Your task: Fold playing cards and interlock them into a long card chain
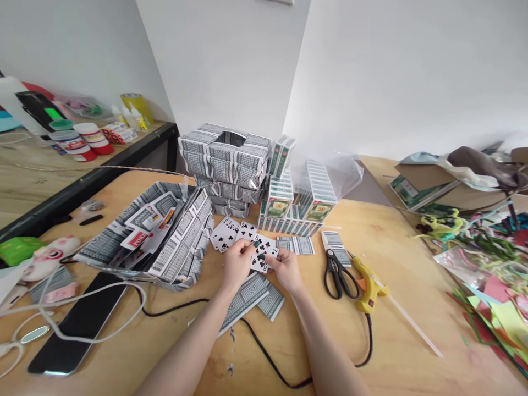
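Observation:
My left hand (238, 263) pinches the left edge of some playing cards (262, 256) with clubs on their faces, thumb on top. Gripping the right side of these cards is my right hand (286, 269), its fingers closed. The exact number held is hard to make out. More face-up club cards (226, 231) lie fanned just beyond my left hand. Below the hands, joined strips of patterned card backs (246, 300) rest on the wooden table (280, 344). Another short row of face-down cards (297, 245) lies past my right hand.
A basket made of folded cards (181, 242) holds loose cards at left. Behind stand stacked card-built boxes (231, 159) and green card packs (284, 225). Black-handled scissors (339, 278) and a yellow glue gun (371, 283) lie right; its black cord crosses the table. A phone (78, 327) lies front left.

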`<state>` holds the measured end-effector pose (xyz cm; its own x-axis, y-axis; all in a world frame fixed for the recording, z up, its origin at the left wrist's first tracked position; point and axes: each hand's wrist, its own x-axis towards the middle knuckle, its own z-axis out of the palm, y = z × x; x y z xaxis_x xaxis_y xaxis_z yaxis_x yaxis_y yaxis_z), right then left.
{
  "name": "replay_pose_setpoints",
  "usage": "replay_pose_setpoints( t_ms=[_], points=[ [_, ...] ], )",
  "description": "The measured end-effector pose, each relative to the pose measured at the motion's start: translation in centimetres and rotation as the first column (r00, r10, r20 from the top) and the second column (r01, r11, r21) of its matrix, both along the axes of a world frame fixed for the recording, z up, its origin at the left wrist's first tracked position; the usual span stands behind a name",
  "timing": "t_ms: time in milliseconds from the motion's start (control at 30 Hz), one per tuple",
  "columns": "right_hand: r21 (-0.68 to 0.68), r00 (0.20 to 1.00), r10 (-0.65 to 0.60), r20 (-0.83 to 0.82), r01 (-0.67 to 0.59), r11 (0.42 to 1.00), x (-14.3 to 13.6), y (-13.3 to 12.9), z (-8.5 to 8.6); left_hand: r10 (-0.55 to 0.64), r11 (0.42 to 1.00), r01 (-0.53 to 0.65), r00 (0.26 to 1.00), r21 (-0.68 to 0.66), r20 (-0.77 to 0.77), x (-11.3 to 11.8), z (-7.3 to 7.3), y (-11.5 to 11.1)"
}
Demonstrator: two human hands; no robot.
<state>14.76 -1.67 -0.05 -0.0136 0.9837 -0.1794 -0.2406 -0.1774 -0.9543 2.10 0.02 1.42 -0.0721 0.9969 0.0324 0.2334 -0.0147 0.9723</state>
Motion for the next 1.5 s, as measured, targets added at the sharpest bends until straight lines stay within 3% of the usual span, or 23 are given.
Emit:
replay_pose_setpoints(
  t_ms=[133,433,667,800,933,1067,1233,1367,1500],
  points=[
    [0.01,1.0,0.012,-0.014,-0.012,1.0,0.1,0.0,0.3,-0.014,0.987,0.046,0.98,0.152,-0.199,0.3,0.2,-0.6],
    [-0.003,1.0,0.015,-0.021,-0.015,1.0,0.1,0.0,0.4,0.008,0.98,0.071,0.921,0.188,-0.389,-0.1,0.0,-0.4],
    [-0.007,0.999,0.037,-0.001,-0.037,0.999,-0.1,-0.1,0.5,0.066,0.98,0.0,0.943,0.199,-0.328,-0.1,-0.3,-0.3],
    [0.019,0.999,0.03,-0.036,-0.029,0.999,-0.1,-0.1,0.5,0.035,0.992,-0.012,0.981,0.123,-0.193,-0.1,-0.2,-0.3],
    [0.039,0.999,-0.02,-0.03,0.021,0.999,0.2,0.1,0.3,-0.049,0.999,0.049,0.999,0.01,0.0,-0.4,-0.1,-0.1],
    [0.047,0.997,-0.069,-0.035,0.071,0.996,0.5,0.3,0.0,-0.193,0.981,0.194,0.975,-0.001,0.11,-1.0,-0.1,0.2],
    [0.035,0.997,-0.074,0.029,0.073,0.997,0.7,0.4,-0.4,-0.255,0.966,0.254,0.966,0.038,0.028,-1.3,0.0,0.3],
    [0.112,0.991,-0.107,0.081,0.098,0.989,0.8,0.4,-0.2,-0.194,0.978,0.197,0.98,0.069,-0.054,-1.3,0.2,0.2],
    [0.169,0.999,-0.029,-0.036,0.035,0.985,0.6,0.4,0.4,-0.111,0.988,0.124,0.984,0.088,-0.14,-1.5,0.2,0.2]
  ],
)
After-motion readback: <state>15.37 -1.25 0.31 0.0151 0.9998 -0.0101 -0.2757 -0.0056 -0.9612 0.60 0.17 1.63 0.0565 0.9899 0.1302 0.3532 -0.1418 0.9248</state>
